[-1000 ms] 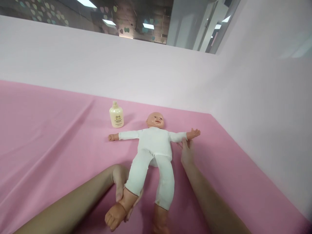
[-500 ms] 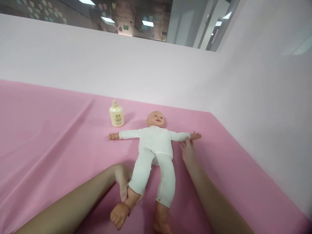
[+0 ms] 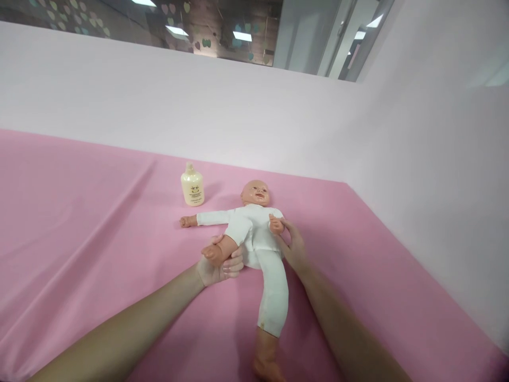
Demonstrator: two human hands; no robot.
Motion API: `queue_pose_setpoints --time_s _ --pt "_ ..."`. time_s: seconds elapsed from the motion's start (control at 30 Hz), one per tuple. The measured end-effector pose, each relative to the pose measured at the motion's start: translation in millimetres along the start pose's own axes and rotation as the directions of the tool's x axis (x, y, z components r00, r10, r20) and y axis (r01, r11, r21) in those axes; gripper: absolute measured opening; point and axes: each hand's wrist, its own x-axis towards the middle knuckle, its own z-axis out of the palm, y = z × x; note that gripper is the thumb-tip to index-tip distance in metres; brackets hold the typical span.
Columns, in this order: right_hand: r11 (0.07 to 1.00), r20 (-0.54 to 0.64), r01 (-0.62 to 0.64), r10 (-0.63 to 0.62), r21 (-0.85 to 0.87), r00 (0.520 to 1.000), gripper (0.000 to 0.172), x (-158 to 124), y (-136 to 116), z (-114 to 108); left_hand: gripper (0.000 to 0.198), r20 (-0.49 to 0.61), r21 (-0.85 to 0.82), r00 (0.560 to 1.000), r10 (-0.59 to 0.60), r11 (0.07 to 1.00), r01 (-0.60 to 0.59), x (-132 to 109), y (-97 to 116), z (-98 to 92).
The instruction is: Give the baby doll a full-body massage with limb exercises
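Observation:
A baby doll (image 3: 254,233) in a white suit lies face up on the pink cloth (image 3: 79,223). My left hand (image 3: 220,265) is closed round the doll's near-left foot, with that leg bent up against the doll's body. My right hand (image 3: 292,246) grips the doll's arm on the right side and folds it across the chest. The doll's other arm stretches out to the left, and its other leg lies straight towards me.
A cream lotion bottle (image 3: 192,185) stands upright on the cloth just left of the doll's head. Pale pink walls (image 3: 417,175) rise behind and to the right, close to the doll.
My left hand pushed the doll's foot up from near me towards its body, bending the leg. My right hand brought the outstretched arm inwards over the chest.

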Motion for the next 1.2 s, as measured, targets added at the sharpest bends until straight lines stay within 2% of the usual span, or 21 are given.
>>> queue_pose_setpoints --time_s 0.1,0.27,0.37,0.47,0.53,0.57,0.67,0.7,0.73,0.77,0.8,0.9,0.93,0.97,1.03,1.1,1.13,1.17,1.2 --pt "1.000 0.034 0.018 -0.018 0.001 0.999 0.037 0 -4 2 0.052 -0.085 0.003 0.996 0.024 1.000 -0.024 2 0 -2.1" --pt "0.986 0.128 0.114 -0.098 -0.122 0.987 0.033 0 -2 5 0.051 -0.157 0.076 0.987 0.018 0.997 -0.006 7 -5 -9.9" --pt "0.987 0.109 0.116 -0.104 -0.111 0.989 0.036 -1 0 4 0.050 -0.118 0.105 0.993 -0.019 0.994 0.031 5 -6 -11.6" --pt "0.998 0.021 0.036 -0.035 -0.043 0.999 0.042 1 3 1 0.053 0.022 0.186 0.989 -0.147 0.972 0.140 -2 -5 -9.5" --pt "0.999 -0.060 -0.031 0.033 0.041 0.998 0.047 4 5 -1 0.057 0.137 0.301 0.947 -0.290 0.923 0.239 -6 -4 -6.1" --pt "0.994 -0.107 -0.056 0.066 0.090 0.992 0.050 7 6 -2 0.058 0.190 0.368 0.906 -0.379 0.883 0.292 -8 -3 -4.1" --pt "0.972 -0.270 -0.093 0.151 0.215 0.951 0.056 13 9 -7 0.054 0.298 0.534 0.719 -0.627 0.734 0.419 -8 -2 0.9" --pt "0.964 -0.314 -0.097 0.174 0.246 0.933 0.058 15 10 -9 0.052 0.316 0.566 0.669 -0.673 0.699 0.436 -7 -1 2.3" --pt "0.955 -0.347 -0.100 0.197 0.279 0.917 0.062 17 11 -12 0.049 0.330 0.588 0.637 -0.696 0.680 0.438 -6 -1 3.6" --pt "0.943 -0.369 -0.107 0.225 0.315 0.902 0.066 18 13 -15 0.046 0.336 0.607 0.631 -0.699 0.673 0.423 -5 -1 4.9" --pt "0.927 -0.381 -0.121 0.262 0.355 0.887 0.069 19 15 -18 0.044 0.331 0.627 0.648 -0.686 0.674 0.392 -4 0 6.4" --pt "0.843 -0.375 -0.219 0.432 0.491 0.820 0.068 21 28 -27 0.041 0.276 0.691 0.747 -0.605 0.665 0.283 -4 3 11.4" --pt "0.806 -0.365 -0.256 0.492 0.533 0.790 0.064 22 33 -30 0.040 0.254 0.708 0.759 -0.599 0.651 0.276 -4 4 13.0" --pt "0.773 -0.354 -0.283 0.539 0.567 0.764 0.061 23 38 -33 0.039 0.239 0.718 0.752 -0.614 0.633 0.289 -4 5 14.2" --pt "0.734 -0.343 -0.308 0.589 0.605 0.732 0.058 23 45 -36 0.037 0.235 0.725 0.682 -0.693 0.592 0.352 -5 6 15.0" --pt "0.734 -0.344 -0.308 0.590 0.604 0.731 0.059 23 46 -37 0.037 0.258 0.717 0.604 -0.754 0.569 0.404 -5 5 12.6" --pt "0.745 -0.348 -0.302 0.577 0.594 0.739 0.060 22 44 -37 0.037 0.278 0.703 0.586 -0.761 0.577 0.417 -6 4 10.2" --pt "0.762 -0.360 -0.290 0.558 0.578 0.748 0.060 22 41 -36 0.039 0.299 0.678 0.589 -0.750 0.602 0.422 -7 2 6.9" --pt "0.786 -0.378 -0.271 0.530 0.556 0.759 0.060 22 35 -35 0.042 0.318 0.643 0.616 -0.721 0.641 0.418 -8 1 3.1"
